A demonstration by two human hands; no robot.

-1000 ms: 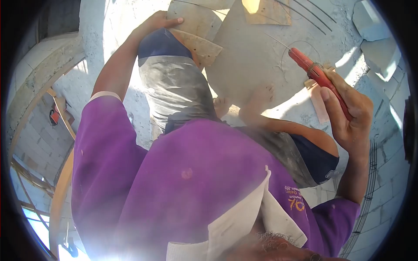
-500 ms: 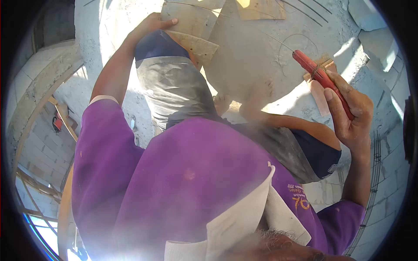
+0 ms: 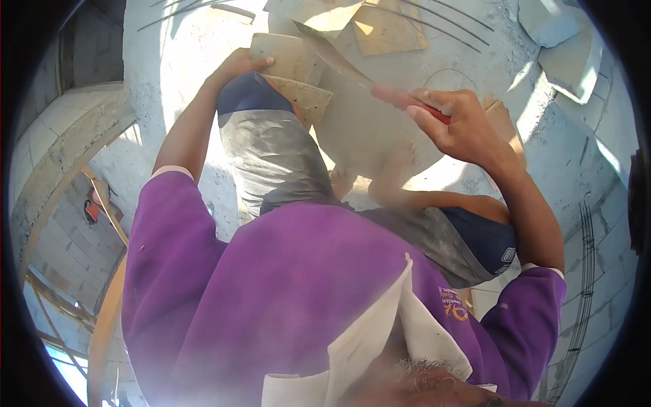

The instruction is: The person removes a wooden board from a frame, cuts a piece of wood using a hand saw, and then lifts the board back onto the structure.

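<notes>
My right hand point(image 3: 461, 122) is closed round the red handle point(image 3: 393, 96) of a tool whose long thin blade point(image 3: 332, 55) reaches up and left, its surface turned partly to the camera. My left hand point(image 3: 239, 66) rests at the left edge of a flat grey-brown board point(image 3: 286, 54), thumb on top and fingers hidden below. Under that board lies a paler strip point(image 3: 298, 97) with small holes, beside my knee. The blade's far end is above and right of the board.
Metal rods point(image 3: 447, 30) and a wooden sheet point(image 3: 388, 34) lie on the floor ahead. Broken slabs point(image 3: 573, 64) are at the upper right. Long bars point(image 3: 580, 298) run down the right side. A curved concrete edge point(image 3: 68, 149) stands left.
My right hand has moved left and up with the red-handled tool, whose blade now shows its broad side. The view has shifted, so my left hand and board appear lower.
</notes>
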